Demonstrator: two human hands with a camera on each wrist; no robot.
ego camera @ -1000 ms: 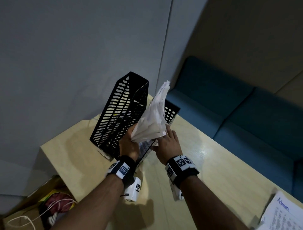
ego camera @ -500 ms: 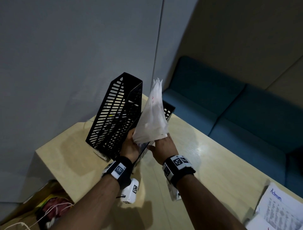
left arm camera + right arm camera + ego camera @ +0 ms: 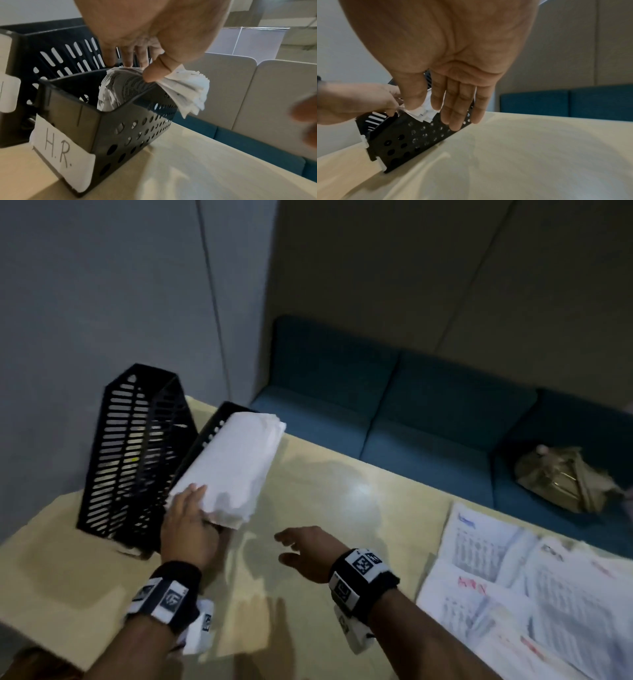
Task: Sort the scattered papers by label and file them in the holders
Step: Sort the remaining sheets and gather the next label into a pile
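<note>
A stack of white papers (image 3: 236, 463) stands in the black round-hole holder (image 3: 123, 129), which bears the label "H.R." (image 3: 58, 147). The stack's top flops to the right over the holder's rim. My left hand (image 3: 191, 508) pinches the stack's near edge, thumb (image 3: 154, 73) in front and fingers behind. My right hand (image 3: 294, 549) hovers open above the table, just right of the holder (image 3: 419, 135), with straight fingers (image 3: 458, 108) that hold nothing. A taller black slotted holder (image 3: 133, 446) stands close on the left. Scattered printed papers (image 3: 534, 594) lie at the table's right.
The holders stand near the far left corner of the pale wooden table (image 3: 342, 508), against a grey wall. A blue sofa (image 3: 411, 412) runs along the far edge, with a beige bag (image 3: 561, 477) on it. The table's left edge drops off close to the tall holder.
The upright stack has sunk into the H.R. holder and flopped to the right. My right hand has let go and drawn back to the right. The head view swung right, which brings the scattered papers into sight.
</note>
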